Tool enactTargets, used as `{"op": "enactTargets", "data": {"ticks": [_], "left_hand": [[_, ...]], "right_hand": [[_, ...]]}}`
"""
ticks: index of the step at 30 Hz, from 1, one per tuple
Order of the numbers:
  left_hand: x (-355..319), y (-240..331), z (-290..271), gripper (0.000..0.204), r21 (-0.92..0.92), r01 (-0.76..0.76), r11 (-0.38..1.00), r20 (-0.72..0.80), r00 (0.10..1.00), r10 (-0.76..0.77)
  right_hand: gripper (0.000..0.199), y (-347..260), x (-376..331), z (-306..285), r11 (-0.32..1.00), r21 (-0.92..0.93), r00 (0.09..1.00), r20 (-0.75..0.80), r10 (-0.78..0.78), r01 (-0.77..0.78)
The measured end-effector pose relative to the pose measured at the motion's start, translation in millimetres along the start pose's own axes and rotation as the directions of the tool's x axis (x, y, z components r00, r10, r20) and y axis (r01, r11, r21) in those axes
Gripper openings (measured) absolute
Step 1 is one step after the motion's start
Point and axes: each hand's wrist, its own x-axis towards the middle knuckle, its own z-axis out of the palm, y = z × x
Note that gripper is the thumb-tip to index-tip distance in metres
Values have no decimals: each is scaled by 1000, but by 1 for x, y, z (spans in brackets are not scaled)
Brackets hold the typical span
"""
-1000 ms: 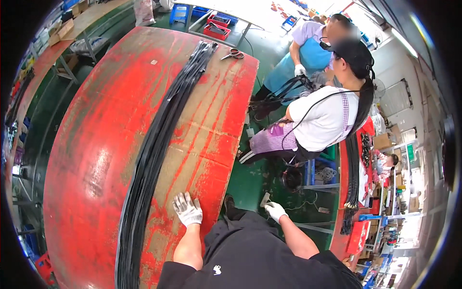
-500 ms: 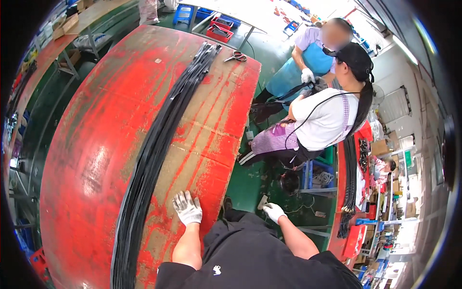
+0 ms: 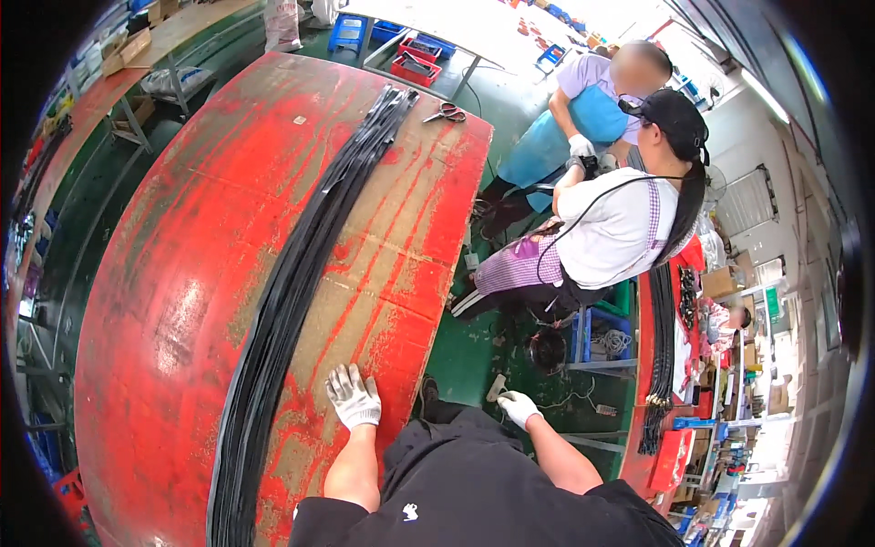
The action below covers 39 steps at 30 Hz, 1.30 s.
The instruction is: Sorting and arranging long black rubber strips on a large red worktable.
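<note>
My left hand, in a white knit glove, lies flat with its fingers spread on the worn red table, to the right of a long bundle of black strips. Those strips run down the table from its far end to the lower edge of the picture. Off the table's right side, my right hand, also gloved in white, is closed at the end of a small pale handled object, whose kind I cannot make out. A pair of scissors lies near the table's far right corner, beyond both hands.
Two people stand right of the table, one in a blue apron, one in a white shirt, with dark strips between their hands. Red bins and a blue stool are behind. A side table bears more black strips.
Both my hands stay in place; the view has shifted slightly. The two people's hands have moved a little around the dark strips between them.
</note>
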Motion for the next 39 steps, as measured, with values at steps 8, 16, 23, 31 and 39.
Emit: {"op": "enactTargets", "data": {"ticks": [8,16,23,31,39], "left_hand": [[2,3,-4,57,-15,-2,1000,2,1000,3],[2,0,0,56,-30,-2,1000,-12,1000,2],[2,2,-1,55,-11,-6,1000,-10,1000,5],[0,-1,0,58,-5,-8,1000,-24,1000,8],[2,5,-5,57,-25,-3,1000,-25,1000,3]], "right_hand": [[47,21,14,10,997,71,1000,1,-7,7],[41,11,17,12,995,98,999,31,-12,9],[45,3,9,11,989,145,999,46,15,-21],[45,-21,-12,2,1000,-1,999,30,12,-12],[46,6,1,12,999,46,1000,25,-10,9]]}}
